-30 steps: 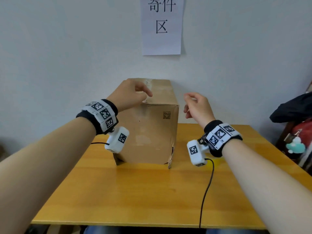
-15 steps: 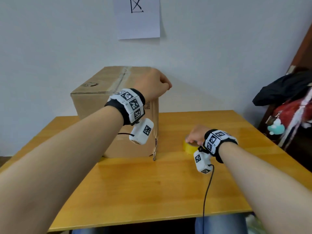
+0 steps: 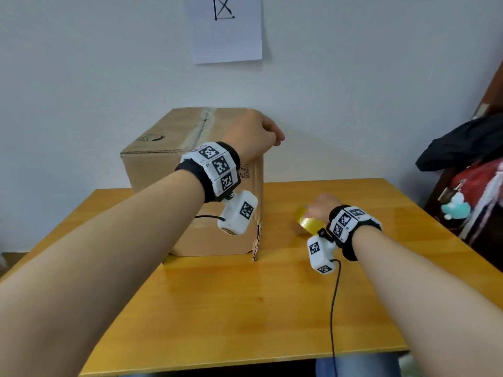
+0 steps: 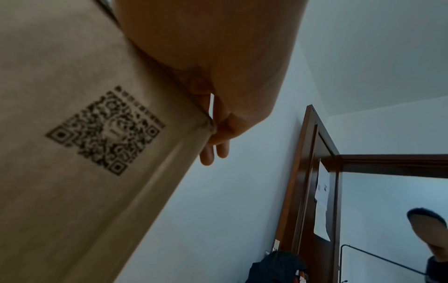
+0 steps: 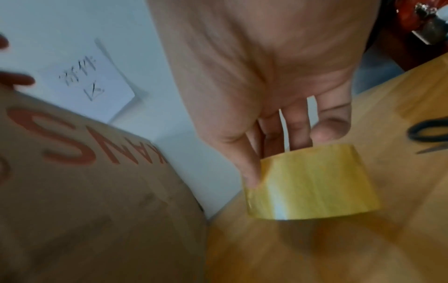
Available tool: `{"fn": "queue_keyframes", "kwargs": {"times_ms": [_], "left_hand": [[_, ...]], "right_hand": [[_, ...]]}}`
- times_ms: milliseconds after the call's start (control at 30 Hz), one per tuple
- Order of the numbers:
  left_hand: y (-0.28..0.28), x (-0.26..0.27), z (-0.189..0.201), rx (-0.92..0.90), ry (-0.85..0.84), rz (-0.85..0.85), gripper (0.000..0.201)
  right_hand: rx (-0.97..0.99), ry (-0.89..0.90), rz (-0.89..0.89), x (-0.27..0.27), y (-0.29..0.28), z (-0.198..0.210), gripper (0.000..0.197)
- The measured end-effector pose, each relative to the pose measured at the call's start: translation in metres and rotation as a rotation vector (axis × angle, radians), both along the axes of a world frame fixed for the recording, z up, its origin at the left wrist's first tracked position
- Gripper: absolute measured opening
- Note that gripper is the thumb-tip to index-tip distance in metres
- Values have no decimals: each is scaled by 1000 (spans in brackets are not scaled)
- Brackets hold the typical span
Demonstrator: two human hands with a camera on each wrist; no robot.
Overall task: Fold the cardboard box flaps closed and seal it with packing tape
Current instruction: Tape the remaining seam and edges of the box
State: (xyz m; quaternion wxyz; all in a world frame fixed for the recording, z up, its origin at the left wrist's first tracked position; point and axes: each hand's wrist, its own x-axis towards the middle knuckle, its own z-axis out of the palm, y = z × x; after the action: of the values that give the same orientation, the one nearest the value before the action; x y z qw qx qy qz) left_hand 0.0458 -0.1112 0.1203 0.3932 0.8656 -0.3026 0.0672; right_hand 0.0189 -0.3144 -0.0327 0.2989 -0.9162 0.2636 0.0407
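While our left hand (image 3: 253, 136) rests on the top right corner of the brown cardboard box (image 3: 174, 170), its fingers curling down over the far right edge, we have the flaps lying flat and the seam along the top ready for sealing. The step in hand, as we judge it, is lifting the tape. Our right hand (image 3: 318, 209) is pinching the translucent yellow roll of packing tape (image 5: 312, 181): the thumb presses one side of the roll, the fingertips (image 5: 327, 130) reach over its upper rim, and the roll hangs tilted below the palm, just clear of the yellow wooden table (image 3: 245, 308) or barely touching it; we cannot tell which.

To do this well, we keep the left hand's weight on the corner so the flaps do not spring up while the other hand is away. We want a firmer hold before travelling: fingers through the core, thumb on the outer wrap, so the loose end can be found by feel. The box wall stands close to the left of the pinch, so we lift straight up before crossing toward the seam. The black-handled scissors (image 5: 426, 134) lie on the table to the right of the grip, beyond the little finger; we will likely need them for cutting.
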Motion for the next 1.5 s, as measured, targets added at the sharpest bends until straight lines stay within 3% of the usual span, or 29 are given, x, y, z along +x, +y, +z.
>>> {"fn": "queue_keyframes", "kwargs": {"times_ms": [167, 267, 367, 567, 733, 833, 967, 1100, 1500], "left_hand": [[12, 3, 13, -201, 160, -59, 39], [32, 6, 24, -339, 217, -25, 29], [57, 12, 31, -421, 265, 34, 19], [95, 26, 33, -539, 302, 56, 52], [113, 36, 22, -525, 288, 102, 64], [115, 43, 15, -538, 258, 121, 78], [112, 59, 11, -536, 266, 136, 72], [106, 61, 8, -591, 280, 83, 74], [113, 66, 4, -600, 263, 45, 55]], "right_hand": [[246, -469, -97, 0, 22, 76, 31], [507, -748, -38, -8, 49, 132, 23], [723, -860, 87, -16, 81, 174, 26], [923, -766, 292, -4, 150, 196, 21], [1000, -714, 218, 19, 176, 183, 13], [1031, -693, 196, 28, 180, 178, 23], [1001, -688, 182, 37, 177, 177, 34], [1013, -696, 226, 40, 171, 171, 26], [1099, -703, 313, 42, 162, 164, 3]]}}
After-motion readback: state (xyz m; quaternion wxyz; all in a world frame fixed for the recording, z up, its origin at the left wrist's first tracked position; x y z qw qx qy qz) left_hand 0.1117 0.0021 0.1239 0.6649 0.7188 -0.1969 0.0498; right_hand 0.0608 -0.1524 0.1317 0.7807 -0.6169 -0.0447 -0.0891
